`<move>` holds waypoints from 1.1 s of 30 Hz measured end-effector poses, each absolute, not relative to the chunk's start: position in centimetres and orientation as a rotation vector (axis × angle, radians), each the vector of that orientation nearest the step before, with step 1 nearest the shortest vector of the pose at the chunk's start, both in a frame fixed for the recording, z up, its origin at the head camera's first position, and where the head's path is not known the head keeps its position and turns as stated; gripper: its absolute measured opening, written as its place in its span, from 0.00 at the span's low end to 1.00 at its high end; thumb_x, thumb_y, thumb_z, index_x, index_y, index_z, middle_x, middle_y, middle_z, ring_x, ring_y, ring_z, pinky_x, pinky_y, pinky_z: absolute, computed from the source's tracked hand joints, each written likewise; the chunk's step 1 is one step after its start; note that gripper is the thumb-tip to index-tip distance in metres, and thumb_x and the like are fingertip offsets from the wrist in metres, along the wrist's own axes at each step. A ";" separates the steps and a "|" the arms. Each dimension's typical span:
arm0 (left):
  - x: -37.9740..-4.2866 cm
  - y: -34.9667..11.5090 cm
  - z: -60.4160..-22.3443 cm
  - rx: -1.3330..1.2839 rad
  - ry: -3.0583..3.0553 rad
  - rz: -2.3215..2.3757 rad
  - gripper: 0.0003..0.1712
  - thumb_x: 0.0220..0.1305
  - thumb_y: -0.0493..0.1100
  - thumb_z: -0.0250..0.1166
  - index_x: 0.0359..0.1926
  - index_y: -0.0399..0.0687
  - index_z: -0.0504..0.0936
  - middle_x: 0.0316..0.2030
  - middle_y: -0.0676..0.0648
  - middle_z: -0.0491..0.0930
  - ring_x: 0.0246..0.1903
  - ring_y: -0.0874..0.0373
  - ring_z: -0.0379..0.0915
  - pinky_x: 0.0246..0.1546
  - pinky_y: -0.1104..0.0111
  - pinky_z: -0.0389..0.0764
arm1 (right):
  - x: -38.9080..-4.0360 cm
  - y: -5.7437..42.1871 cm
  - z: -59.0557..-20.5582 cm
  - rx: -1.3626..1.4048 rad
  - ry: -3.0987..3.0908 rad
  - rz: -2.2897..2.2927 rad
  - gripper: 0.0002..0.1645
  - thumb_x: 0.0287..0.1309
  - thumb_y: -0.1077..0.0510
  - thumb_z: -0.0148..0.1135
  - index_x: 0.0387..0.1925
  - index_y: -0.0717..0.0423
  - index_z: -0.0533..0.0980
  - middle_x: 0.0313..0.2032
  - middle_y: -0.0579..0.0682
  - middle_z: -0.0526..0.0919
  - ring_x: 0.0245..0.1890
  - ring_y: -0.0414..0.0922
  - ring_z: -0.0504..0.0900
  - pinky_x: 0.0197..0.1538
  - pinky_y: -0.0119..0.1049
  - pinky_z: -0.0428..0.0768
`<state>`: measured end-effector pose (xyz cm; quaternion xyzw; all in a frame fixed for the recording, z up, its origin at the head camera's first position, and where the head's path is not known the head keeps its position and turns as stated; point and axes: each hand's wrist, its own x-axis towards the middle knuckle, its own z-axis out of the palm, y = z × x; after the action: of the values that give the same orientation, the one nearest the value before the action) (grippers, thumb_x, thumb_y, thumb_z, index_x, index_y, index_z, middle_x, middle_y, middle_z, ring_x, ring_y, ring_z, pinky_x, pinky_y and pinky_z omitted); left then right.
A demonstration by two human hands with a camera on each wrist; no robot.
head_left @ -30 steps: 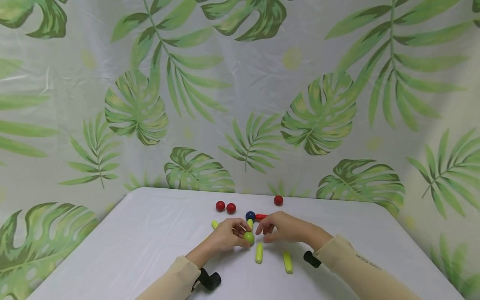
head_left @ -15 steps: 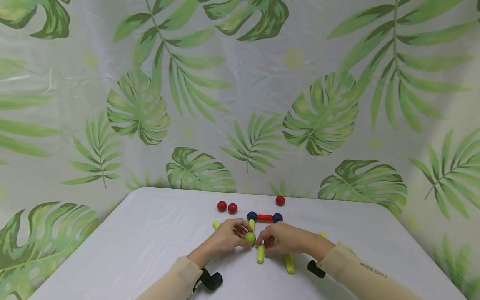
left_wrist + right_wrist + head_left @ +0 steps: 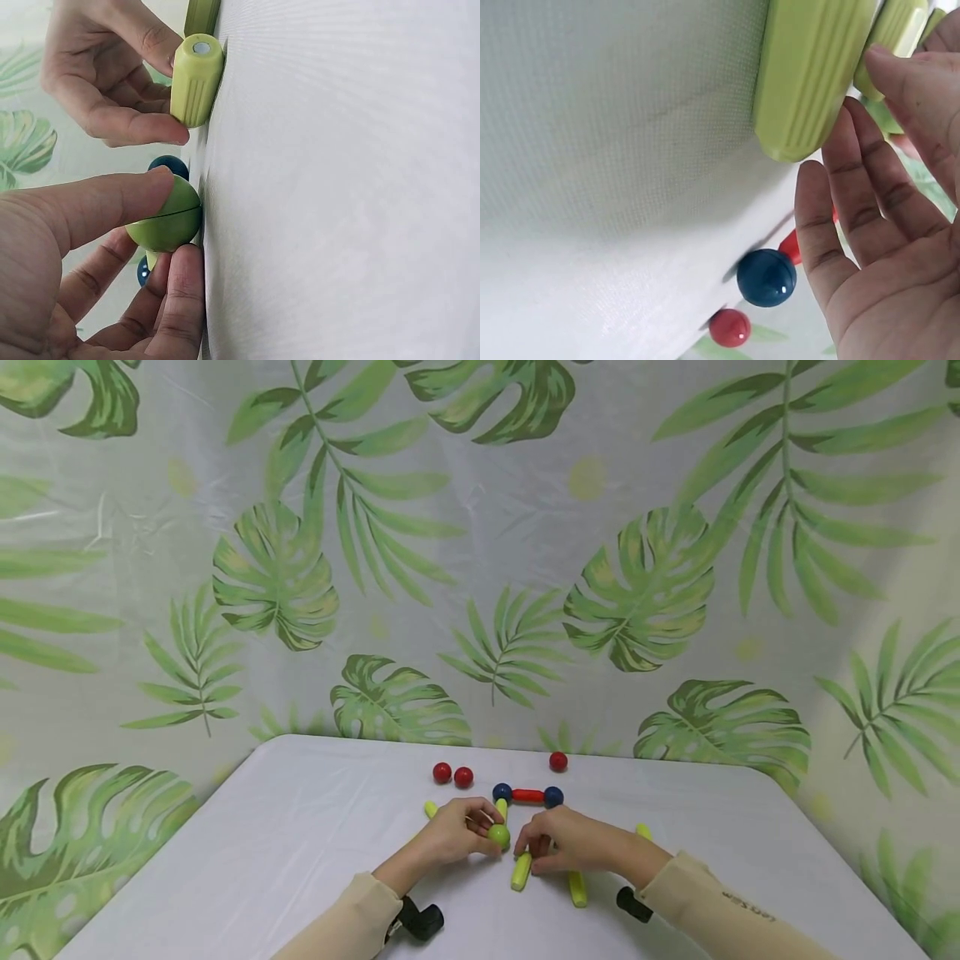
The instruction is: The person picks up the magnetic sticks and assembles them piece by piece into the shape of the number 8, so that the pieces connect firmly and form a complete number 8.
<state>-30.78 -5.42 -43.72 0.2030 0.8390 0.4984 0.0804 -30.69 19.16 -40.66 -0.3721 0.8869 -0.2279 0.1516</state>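
Note:
My left hand pinches a green ball between thumb and fingers, low over the white table. To its right, my right hand holds a yellow-green magnetic stick with thumb and index finger at its sides; a small metal disc shows on its end in the left wrist view. Behind the ball, another yellow-green stick reaches to a blue ball. A red stick joins that one to a second blue ball. A further yellow-green stick lies close beside the right hand.
Two red balls sit at the back left of the table, and a third red ball near its back edge. One yellow-green stick lies partly behind the left hand, another beyond the right wrist. Leaf-patterned cloth hangs behind.
My right hand has come down and forward to the near yellow-green stick, which now lies at a slant. The second blue ball has come into sight. The left hand keeps its pinch on the green ball.

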 end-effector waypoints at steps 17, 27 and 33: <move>-30.9 -5.5 -43.8 0.609 2.504 1.484 0.18 0.58 0.34 0.81 0.48 0.46 0.87 0.39 0.50 0.84 0.39 0.59 0.77 0.41 0.69 0.77 | -30.1 19.2 -40.5 -1.060 2.561 -0.692 0.09 0.64 0.61 0.76 0.45 0.49 0.87 0.37 0.38 0.86 0.35 0.29 0.79 0.46 0.29 0.84; -30.6 -5.5 -43.8 0.614 2.485 1.527 0.18 0.56 0.32 0.81 0.47 0.45 0.88 0.39 0.48 0.84 0.39 0.57 0.78 0.42 0.67 0.78 | -30.1 19.6 -40.9 -1.032 2.565 -0.727 0.06 0.64 0.59 0.76 0.41 0.48 0.85 0.37 0.38 0.86 0.35 0.29 0.80 0.45 0.27 0.83; -30.6 -5.5 -43.8 0.623 2.479 1.535 0.18 0.55 0.32 0.81 0.47 0.45 0.88 0.38 0.48 0.83 0.38 0.58 0.77 0.41 0.67 0.77 | -29.9 20.1 -41.0 -0.958 2.577 -0.775 0.06 0.64 0.58 0.77 0.39 0.48 0.85 0.35 0.36 0.85 0.34 0.31 0.80 0.43 0.26 0.81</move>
<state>-30.63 -5.46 -43.79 0.2085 0.8288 0.5131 0.0801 -29.88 20.08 -41.04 -0.3319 0.8929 -0.2688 0.1423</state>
